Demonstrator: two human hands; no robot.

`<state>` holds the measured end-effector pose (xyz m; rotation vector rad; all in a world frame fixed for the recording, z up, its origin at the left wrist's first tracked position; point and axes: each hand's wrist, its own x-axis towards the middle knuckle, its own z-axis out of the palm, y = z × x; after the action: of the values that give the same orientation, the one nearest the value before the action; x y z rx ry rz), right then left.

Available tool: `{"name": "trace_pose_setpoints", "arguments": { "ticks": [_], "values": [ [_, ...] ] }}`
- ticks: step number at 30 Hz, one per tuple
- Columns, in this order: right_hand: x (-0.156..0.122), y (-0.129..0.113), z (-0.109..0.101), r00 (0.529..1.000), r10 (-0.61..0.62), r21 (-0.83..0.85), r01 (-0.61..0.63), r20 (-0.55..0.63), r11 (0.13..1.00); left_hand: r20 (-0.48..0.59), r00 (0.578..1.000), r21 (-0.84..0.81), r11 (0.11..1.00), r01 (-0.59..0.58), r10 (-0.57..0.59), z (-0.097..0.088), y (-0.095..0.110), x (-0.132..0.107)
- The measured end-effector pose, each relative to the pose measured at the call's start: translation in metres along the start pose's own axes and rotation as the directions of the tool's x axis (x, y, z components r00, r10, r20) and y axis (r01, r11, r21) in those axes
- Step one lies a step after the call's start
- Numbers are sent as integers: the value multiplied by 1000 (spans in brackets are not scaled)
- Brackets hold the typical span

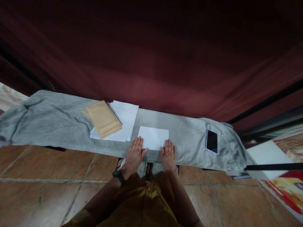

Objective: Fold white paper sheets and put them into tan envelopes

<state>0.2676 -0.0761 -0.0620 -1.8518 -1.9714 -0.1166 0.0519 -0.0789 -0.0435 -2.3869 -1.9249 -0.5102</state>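
A white sheet of paper, apparently folded to a small rectangle, lies on the grey cloth in front of me. My left hand rests flat at its lower left corner, fingers stretched out and touching the edge. At the lower right corner lies my right hand, also flat with its fingers extended. Neither hand grips anything. To the left, a stack of brown paper envelopes sits askew on top of larger white sheets.
The grey cloth covers a long narrow surface. A phone lies on it at the right. Behind rises a dark red fabric wall. Black bars slant at the right, near a white board. Brown tiles form the floor.
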Motion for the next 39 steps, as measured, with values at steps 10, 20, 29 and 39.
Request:
{"name": "trace_pose_setpoints", "arguments": {
  "ticks": [10,20,29,39],
  "values": [
    [-7,14,-1,998,52,21,-51,-23,998,-42,998,-5,999,41,-41,5,-10,-5],
    [-5,-29,-16,985,-121,187,97,123,978,40,986,-61,986,-156,159,3,32,-7],
    [-22,-41,-9,968,-211,197,182,137,963,83,982,-45,985,-168,171,9,31,-19],
    [-25,-17,-12,987,-110,56,104,114,993,59,996,2,998,-67,67,-2,17,-23]
  ]
}}
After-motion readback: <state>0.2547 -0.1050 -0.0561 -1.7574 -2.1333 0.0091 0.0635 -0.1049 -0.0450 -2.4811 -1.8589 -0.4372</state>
